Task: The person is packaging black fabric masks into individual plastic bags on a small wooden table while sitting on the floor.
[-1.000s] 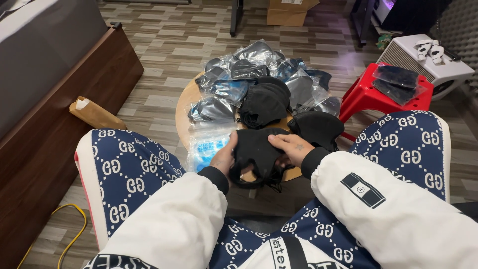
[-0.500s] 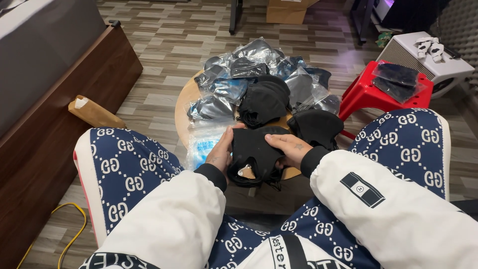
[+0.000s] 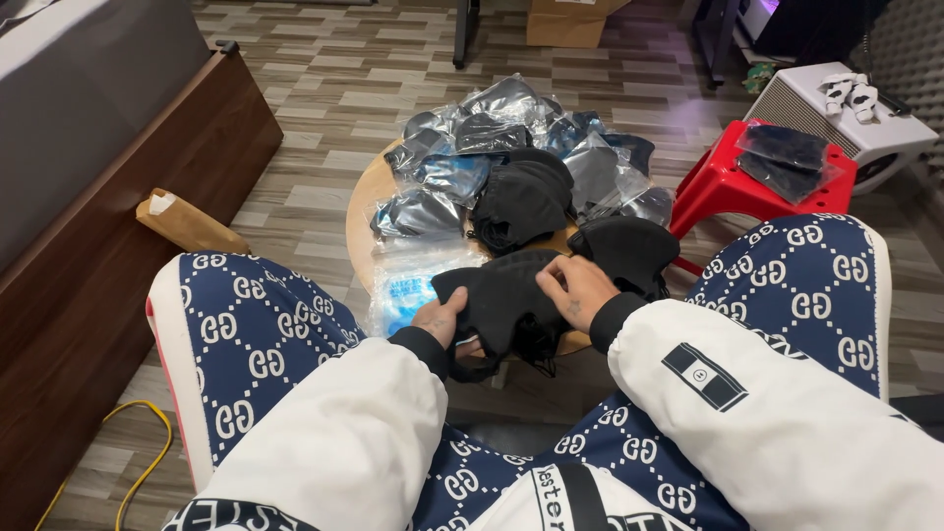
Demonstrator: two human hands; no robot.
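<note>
**Operator A:** At the near edge of the round wooden table [image 3: 360, 221], both hands are working one black fabric piece [image 3: 497, 300]. The left hand [image 3: 440, 322] is pinching its near-left edge with fingers closed on the cloth. The right hand [image 3: 577, 292] is gripping the upper right edge, fingertips curled over the fabric.

**Operator B:** Where is the piece lying?

**Operator A:** It is resting partly on the table edge and partly hanging toward the lap, just beside a clear bag with blue print [image 3: 408, 290].

**Operator B:** Which step is this?

**Operator A:** In my judgement, the piece is being spread or straightened between the two hands. A black stack [image 3: 519, 202] is sitting behind it, another black piece [image 3: 629, 251] is lying to the right, and bagged items [image 3: 492, 118] are heaped at the far side.

**Operator B:** What is the next move requiring?

**Operator A:** Probably even tension from both grips, so the cloth is lying flat without slipping off the edge.
</note>
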